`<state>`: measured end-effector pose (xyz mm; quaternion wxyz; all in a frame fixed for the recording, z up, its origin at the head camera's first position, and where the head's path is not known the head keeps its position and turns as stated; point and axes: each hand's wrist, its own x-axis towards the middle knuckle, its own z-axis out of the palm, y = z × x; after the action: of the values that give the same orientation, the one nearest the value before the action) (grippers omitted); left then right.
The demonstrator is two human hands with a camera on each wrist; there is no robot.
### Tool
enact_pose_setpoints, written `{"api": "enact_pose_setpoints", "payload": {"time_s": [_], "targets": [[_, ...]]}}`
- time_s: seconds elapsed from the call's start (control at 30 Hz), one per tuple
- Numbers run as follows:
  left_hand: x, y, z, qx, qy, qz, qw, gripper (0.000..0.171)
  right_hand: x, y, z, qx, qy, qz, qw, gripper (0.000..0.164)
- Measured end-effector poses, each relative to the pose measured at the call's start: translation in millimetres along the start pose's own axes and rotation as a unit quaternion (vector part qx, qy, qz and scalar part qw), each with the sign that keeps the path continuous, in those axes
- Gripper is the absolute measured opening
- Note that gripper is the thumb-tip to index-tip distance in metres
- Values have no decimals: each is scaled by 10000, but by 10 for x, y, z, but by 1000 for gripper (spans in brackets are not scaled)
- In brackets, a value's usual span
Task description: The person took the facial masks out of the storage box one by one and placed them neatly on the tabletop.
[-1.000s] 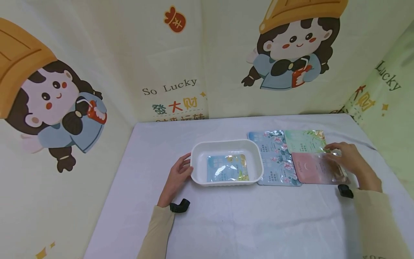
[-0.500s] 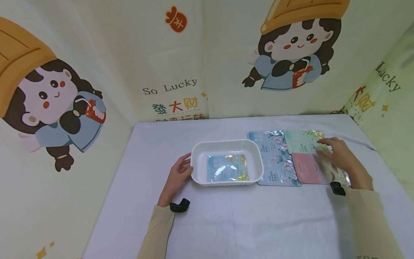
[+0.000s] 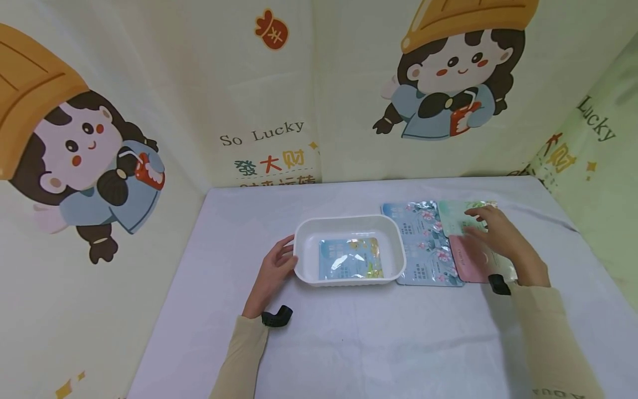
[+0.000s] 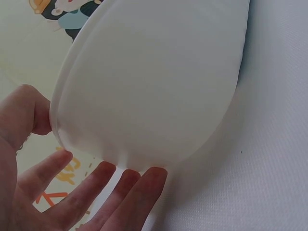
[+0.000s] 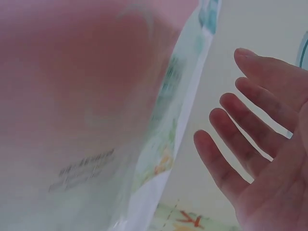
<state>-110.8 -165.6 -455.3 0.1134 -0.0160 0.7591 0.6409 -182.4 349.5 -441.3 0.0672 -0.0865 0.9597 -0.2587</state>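
Observation:
My left hand [image 3: 271, 274] touches the left end of a white plastic tray [image 3: 349, 221]. In the left wrist view its spread fingertips meet the tray's outer wall, with the thumb at the rim. Inside the tray lies a blue sachet [image 3: 344, 259] with yellow print. My right hand [image 3: 500, 235] hovers over the flat packets on the right, fingers spread and nothing held. Beneath it are a green packet [image 3: 451, 216] and a pink packet [image 3: 466, 260], both partly hidden. The right wrist view shows the pink packet's surface [image 5: 91, 72] apart from the fingers.
Two blue floral packets [image 3: 411, 216] lie one behind the other between the tray and the other packets, close against the tray's right end. A white cloth [image 3: 359, 343] covers the table. Printed fabric walls [image 3: 349, 83] stand behind and at both sides.
My right hand has moved left across the green and pink packets, uncovering less of the green one. The left hand, tray and packets have stayed in place.

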Motion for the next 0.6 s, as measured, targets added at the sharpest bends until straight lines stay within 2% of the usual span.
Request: {"api": "enact_pose_setpoints", "payload": {"time_s": [0.3,0.53,0.6], "targets": [[17,-13,5,3,35,-25,10000,54,63,-282,59,124,-161,-37,9998,49],[157,-299,-22,-10,129,25,9999,53,95,-472,146,145,-155,-169,9996,50],[151,-304,-25,-19,145,70,9999,51,101,-536,159,159,-174,-184,9996,51]]}}
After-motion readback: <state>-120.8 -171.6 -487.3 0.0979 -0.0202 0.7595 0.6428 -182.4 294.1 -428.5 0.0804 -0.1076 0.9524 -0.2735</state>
